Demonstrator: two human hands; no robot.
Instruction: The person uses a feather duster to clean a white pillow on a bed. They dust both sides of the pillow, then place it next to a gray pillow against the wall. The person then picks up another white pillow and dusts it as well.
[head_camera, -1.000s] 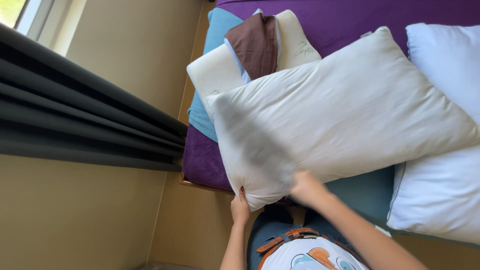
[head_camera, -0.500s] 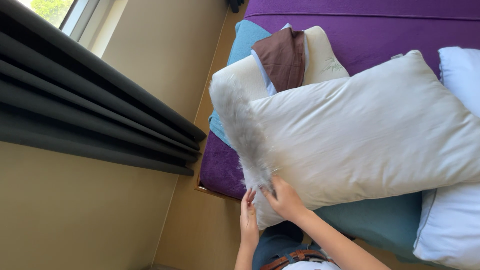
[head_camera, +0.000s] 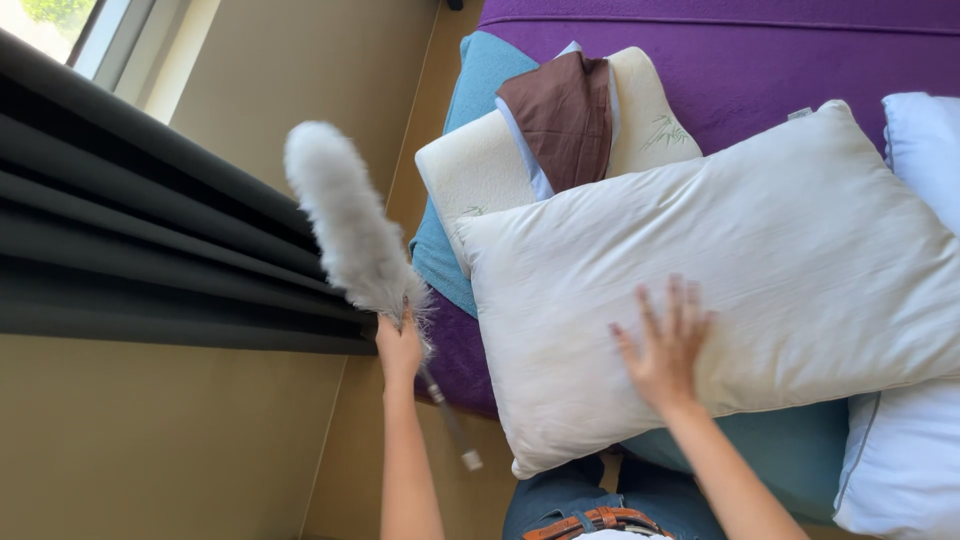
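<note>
My left hand grips the handle of a fluffy grey duster, whose head points up and left, over the dark curtain. The handle's end sticks out below the hand. My right hand lies flat with spread fingers on a large white pillow that rests on the purple bed. Behind the pillow sits a cream contoured pillow with a brown cloth draped over it.
A dark pleated curtain hangs at the left beside a beige wall and a window. A teal blanket lies under the pillows. More white pillows lie at the right.
The duster has swung off the white pillow to the left, over the curtain. My right hand has moved from the pillow's edge onto its top, fingers spread.
</note>
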